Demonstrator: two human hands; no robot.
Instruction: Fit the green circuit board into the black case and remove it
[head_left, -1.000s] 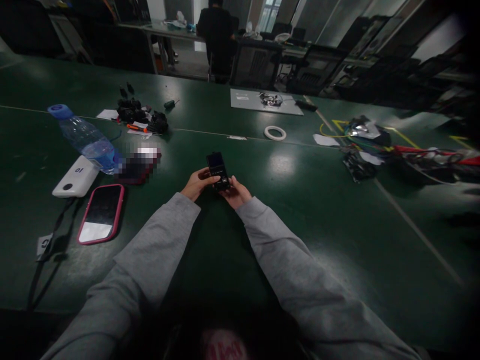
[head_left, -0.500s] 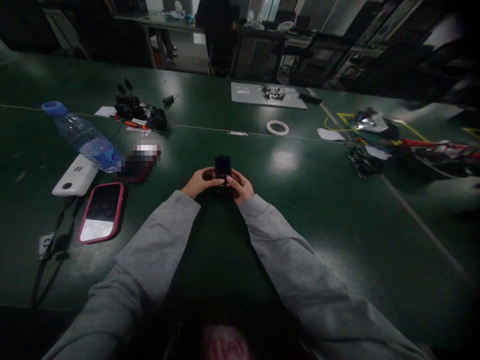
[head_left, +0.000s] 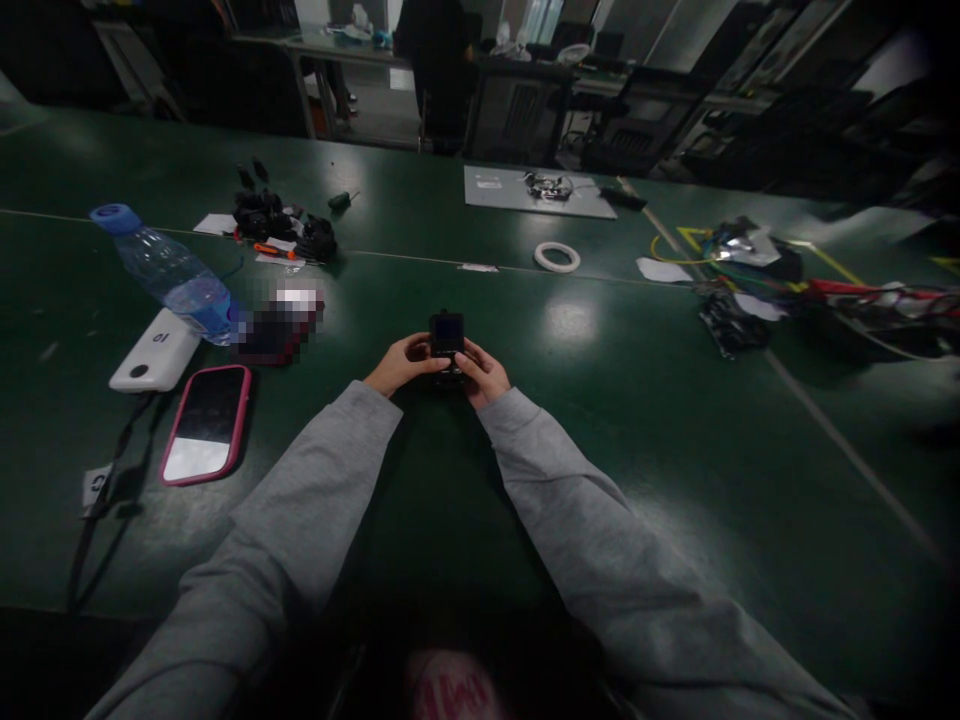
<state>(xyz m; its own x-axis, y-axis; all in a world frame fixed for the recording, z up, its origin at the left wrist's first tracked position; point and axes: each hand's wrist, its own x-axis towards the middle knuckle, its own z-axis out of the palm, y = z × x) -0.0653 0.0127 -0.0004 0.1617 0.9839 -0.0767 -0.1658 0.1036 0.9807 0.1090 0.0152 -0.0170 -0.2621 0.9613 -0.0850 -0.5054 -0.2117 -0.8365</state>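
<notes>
Both hands share the grip: the left hand point(head_left: 397, 367) and right hand point(head_left: 487, 378) clasp a small black handheld device point(head_left: 448, 334) from its two sides, thumbs on its lower front below the screen. Whether the device touches the green bench point(head_left: 615, 400) is hidden. It looks light and rigid, probably smooth enough to slip a little, with the screen its fragile part; the side edges seem the place to hold. Marks under the screen are too small to read. Well left of the device, a white power bank point(head_left: 156, 351) bears "OI", perhaps an inverted "10". Farther left and nearer the wearer than the device, a white tag point(head_left: 95, 489) shows one character, possibly C or G. Beyond the device, rightward, a grey panel point(head_left: 517, 197) carries an unreadable label point(head_left: 489, 184).
</notes>
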